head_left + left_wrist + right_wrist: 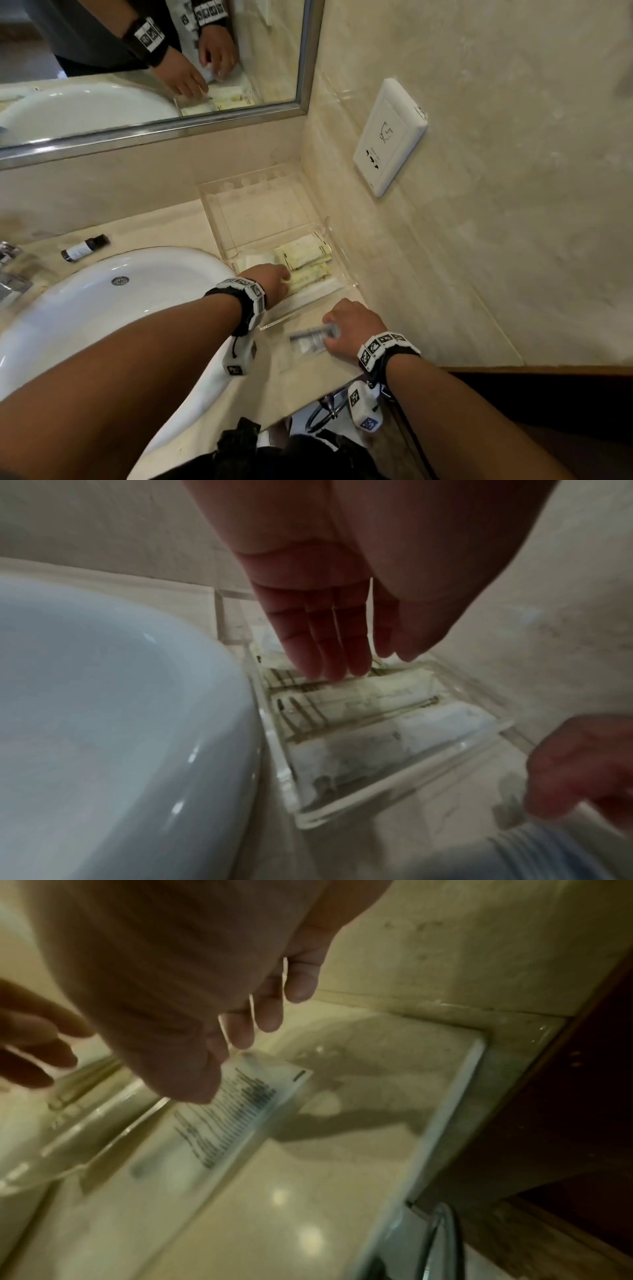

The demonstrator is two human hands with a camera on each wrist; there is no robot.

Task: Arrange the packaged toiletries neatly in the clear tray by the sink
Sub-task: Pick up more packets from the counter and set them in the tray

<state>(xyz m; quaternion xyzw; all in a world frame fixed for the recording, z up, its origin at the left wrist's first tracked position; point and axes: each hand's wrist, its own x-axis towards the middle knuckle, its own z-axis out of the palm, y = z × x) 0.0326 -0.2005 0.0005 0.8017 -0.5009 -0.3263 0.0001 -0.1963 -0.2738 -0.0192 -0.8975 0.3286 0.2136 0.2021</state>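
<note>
Task approx. half done: several flat pale sachets point(305, 263) lie in the clear acrylic tray point(342, 270) w/ left hand point(274, 279) flat-fingered on them, while right hand point(352, 329) pinches a see-through printed packet point(310, 341) on the counter beside it.

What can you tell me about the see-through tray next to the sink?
The clear tray looks like see-through plastic, a shallow box with low walls. It sits flat on the beige counter, in the corner between the white sink and the wall. Its far part looks bare. Its near part holds flat paper packets, pale yellow and white, lying side by side. The left hand reaches into it with straight fingers on the packets.
</note>
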